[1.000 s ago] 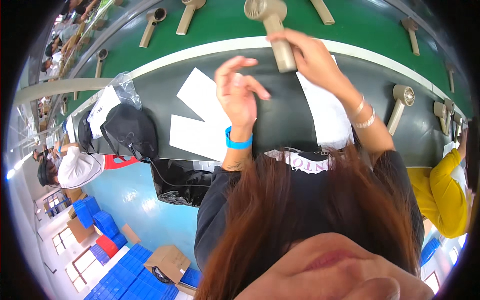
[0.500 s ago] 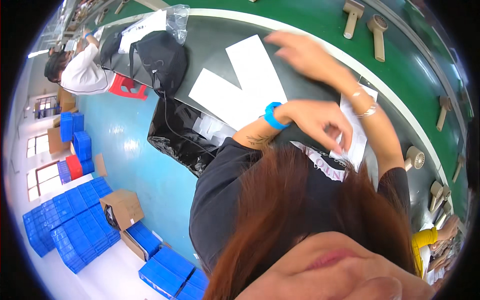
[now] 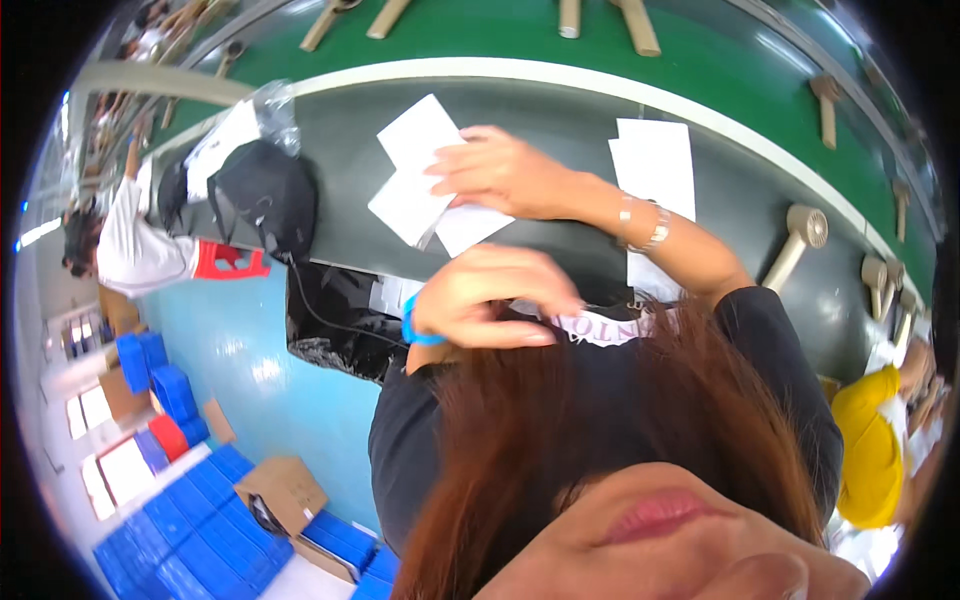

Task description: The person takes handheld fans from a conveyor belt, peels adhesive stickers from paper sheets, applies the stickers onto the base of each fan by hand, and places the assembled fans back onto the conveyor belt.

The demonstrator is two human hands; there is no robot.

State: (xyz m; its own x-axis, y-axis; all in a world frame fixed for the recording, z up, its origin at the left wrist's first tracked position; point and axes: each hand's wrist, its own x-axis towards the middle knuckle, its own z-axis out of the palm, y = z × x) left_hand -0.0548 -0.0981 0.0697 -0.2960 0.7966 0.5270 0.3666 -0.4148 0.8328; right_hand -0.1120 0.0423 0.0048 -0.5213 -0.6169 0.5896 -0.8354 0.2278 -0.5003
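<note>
White sheets (image 3: 418,130) of paper or thin card lie crossed over one another on the dark worktop. My right hand (image 3: 500,175), with bracelets at its wrist, rests on them, its slightly spread fingers touching the upper surface. Closer to my chest, my left hand (image 3: 490,300), with a blue wristband, hangs bent with thumb and fingers apart and nothing visible in it. Another stack of white sheets (image 3: 660,165) lies to the right, partly behind my right forearm.
A black bag (image 3: 268,195) stands at the left of the worktop (image 3: 350,130). Below the edge hangs a black plastic-lined box (image 3: 320,335). A beige handheld fan (image 3: 795,245) lies to the right; more are on the green belt (image 3: 500,30). Co-workers sit at left (image 3: 150,235) and right (image 3: 868,440).
My right hand has come down from beyond the sheets onto them. My left hand has shifted left, in front of my chest. The sheets now overlap differently, and the view has turned.
</note>
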